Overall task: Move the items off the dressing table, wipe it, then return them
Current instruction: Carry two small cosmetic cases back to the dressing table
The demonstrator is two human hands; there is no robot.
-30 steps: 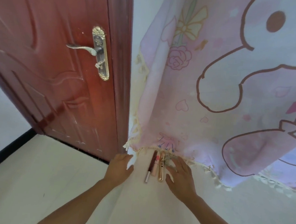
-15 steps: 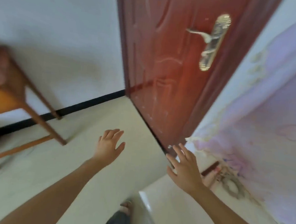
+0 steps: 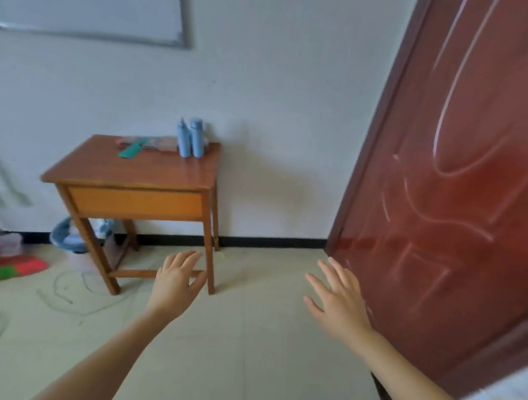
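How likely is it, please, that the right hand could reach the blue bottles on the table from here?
Probably not yet: the right hand hovers open beside the door, while the bottles stand at the far edge of the table, across the floor. Nothing blocks the way; stepping closer should do.

The table (image 3: 152,176) has a glossy reddish-brown top and legs, with a lighter orange drawer front (image 3: 134,203). The two bottles (image 3: 184,139) on it are pale blue. Beside them a flat piece (image 3: 130,151) is teal-green and a blurred flat case (image 3: 160,142) looks pinkish. The door (image 3: 460,182) is deep red-brown, its panels traced with curved relief lines. The wall (image 3: 294,108) is off-white, edged by a black skirting strip (image 3: 269,241). The floor (image 3: 246,339) is pale cream, scrawled with grey loops at the left. The mat (image 3: 4,270) is bright red with a green square. The bin (image 3: 66,236) is blue.
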